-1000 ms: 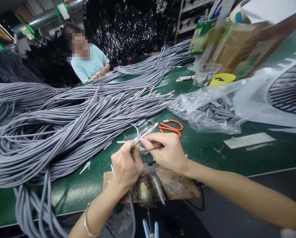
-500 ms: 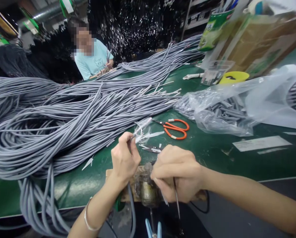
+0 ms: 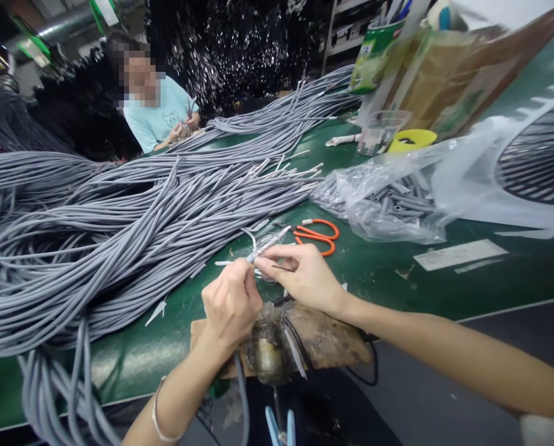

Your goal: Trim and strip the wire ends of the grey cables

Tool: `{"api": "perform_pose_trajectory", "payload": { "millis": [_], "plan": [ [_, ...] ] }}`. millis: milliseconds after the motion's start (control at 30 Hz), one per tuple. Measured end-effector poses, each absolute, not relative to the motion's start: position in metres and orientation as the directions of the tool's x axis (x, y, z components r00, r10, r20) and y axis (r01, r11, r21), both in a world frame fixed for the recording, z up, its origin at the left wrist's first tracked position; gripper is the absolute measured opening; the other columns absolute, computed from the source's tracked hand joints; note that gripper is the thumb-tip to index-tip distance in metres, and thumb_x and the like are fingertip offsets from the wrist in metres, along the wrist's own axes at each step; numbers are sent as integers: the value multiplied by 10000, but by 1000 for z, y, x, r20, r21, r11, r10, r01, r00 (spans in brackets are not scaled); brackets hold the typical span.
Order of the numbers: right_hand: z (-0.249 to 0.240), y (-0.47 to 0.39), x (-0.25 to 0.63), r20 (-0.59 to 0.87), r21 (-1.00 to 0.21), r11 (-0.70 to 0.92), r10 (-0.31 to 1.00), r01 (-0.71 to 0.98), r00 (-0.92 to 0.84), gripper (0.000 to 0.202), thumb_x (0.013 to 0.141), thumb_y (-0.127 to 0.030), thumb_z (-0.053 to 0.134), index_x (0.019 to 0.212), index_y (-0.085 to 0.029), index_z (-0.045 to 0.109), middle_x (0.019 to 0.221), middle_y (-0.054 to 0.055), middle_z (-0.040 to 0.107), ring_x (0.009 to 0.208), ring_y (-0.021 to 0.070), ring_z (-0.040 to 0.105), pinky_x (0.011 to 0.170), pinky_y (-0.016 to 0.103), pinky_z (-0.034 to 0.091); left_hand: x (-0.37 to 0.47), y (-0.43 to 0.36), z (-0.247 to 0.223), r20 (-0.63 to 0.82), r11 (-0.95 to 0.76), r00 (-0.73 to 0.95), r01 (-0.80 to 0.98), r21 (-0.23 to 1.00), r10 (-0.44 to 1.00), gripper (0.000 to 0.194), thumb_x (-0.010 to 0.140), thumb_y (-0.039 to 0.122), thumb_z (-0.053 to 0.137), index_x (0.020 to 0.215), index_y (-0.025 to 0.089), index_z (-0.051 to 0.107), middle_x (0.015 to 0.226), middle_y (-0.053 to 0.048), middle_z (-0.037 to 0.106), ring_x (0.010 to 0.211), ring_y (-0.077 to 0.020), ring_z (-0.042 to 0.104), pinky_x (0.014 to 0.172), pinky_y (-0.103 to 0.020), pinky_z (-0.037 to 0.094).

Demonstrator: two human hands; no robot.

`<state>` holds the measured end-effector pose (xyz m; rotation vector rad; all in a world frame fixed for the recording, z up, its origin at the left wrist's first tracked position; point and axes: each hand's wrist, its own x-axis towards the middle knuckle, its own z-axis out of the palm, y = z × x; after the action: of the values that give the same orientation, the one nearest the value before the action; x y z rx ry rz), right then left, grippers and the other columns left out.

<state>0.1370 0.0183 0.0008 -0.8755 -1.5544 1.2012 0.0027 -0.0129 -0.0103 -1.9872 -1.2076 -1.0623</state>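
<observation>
My left hand is closed around a grey cable near its stripped end. White strands and clear wrapping fan out beyond that end. My right hand meets it there, thumb and fingers pinched on the stripped part; a thin dark sliver shows under its fingers, too small to name. Below both hands, a small motor-like metal cylinder sits on a wooden board. Just past my right hand lie orange-handled scissors. The hanging part of the held cable runs down beside the board.
Bundles of grey cable cover the green table's left. At right are a plastic bag of grey tube pieces, a yellow dish, a clear cup and a fan. Across the table sits a person holding cables.
My right hand has moved up and left from above the board to the cable end at my left hand. The thin metal tool that pointed down from it no longer shows that way.
</observation>
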Motion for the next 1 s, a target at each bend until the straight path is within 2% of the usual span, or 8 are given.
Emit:
{"api": "perform_pose_trajectory", "payload": {
  "millis": [100, 267, 400, 500, 567, 633, 767, 1000],
  "plan": [
    [2, 17, 140, 378, -906, 416, 879, 79, -290, 163, 737, -188, 526, 629, -124, 630, 510, -19, 511, 440, 62, 394, 423, 184, 327, 1, -12, -11, 847, -425, 259, 904, -44, 464, 175, 804, 67, 545, 944, 137, 467, 622, -4, 612, 494, -106, 598, 460, -194, 396],
    [4, 12, 142, 647, -694, 706, 698, 143, -306, 149, 650, -57, 494, 556, -128, 584, 461, -57, 386, 425, 40, 295, 413, 176, 272, -1, -12, -10, 835, -365, 177, 930, 30, 521, 133, 819, 102, 520, 924, 146, 451, 630, -6, 616, 448, -101, 572, 426, -190, 393],
    [6, 7, 146, 740, -579, 814, 550, 50, -387, 174, 633, -23, 466, 580, -134, 589, 470, -46, 434, 414, 39, 319, 403, 174, 270, -3, -11, -9, 833, -336, 128, 939, 73, 538, 137, 818, 99, 519, 918, 153, 442, 617, 4, 605, 449, -101, 576, 421, -183, 394],
    [9, 4, 153, 748, -565, 822, 474, -72, -465, 183, 653, -31, 446, 605, -151, 576, 488, -26, 492, 421, 52, 380, 415, 181, 307, -6, -10, -11, 823, -312, 84, 943, 117, 562, 131, 827, 105, 515, 925, 153, 443, 643, -5, 618, 476, -105, 595, 436, -181, 405],
    [11, 4, 156, 743, -604, 795, 536, -57, -402, 183, 683, -45, 439, 612, -167, 555, 513, -16, 513, 446, 69, 428, 438, 193, 344, -9, -9, -11, 818, -297, 56, 944, 143, 572, 130, 836, 115, 514, 943, 149, 449, 663, -12, 627, 507, -109, 613, 452, -181, 412],
    [12, 6, 157, 696, -693, 720, 680, 29, -230, 152, 712, -76, 459, 638, -178, 543, 537, -22, 499, 439, 69, 424, 418, 195, 337, -10, -8, -12, 828, -315, 67, 939, 136, 557, 141, 837, 109, 518, 961, 147, 463, 686, -14, 637, 522, -102, 616, 473, -180, 418],
    [11, 15, 150, 474, -878, 475, 880, 50, -35, 54, 707, -163, 548, 741, -187, 515, 582, -56, 456, 370, 36, 333, 324, 171, 242, -8, -9, -10, 847, -357, 152, 933, 47, 510, 176, 813, 74, 517, 971, 150, 520, 696, -3, 639, 492, -81, 572, 497, -197, 399],
    [6, 18, 144, 416, -909, 414, 908, -55, -44, 189, 716, -252, 583, 869, -199, 484, 629, -48, 475, 445, 56, 409, 361, 164, 304, -7, -12, -6, 863, -451, 153, 888, 93, 481, 54, 819, 182, 585, 863, 160, 605, 561, 36, 555, 412, -57, 454, 429, -188, 331]
  ]
}}
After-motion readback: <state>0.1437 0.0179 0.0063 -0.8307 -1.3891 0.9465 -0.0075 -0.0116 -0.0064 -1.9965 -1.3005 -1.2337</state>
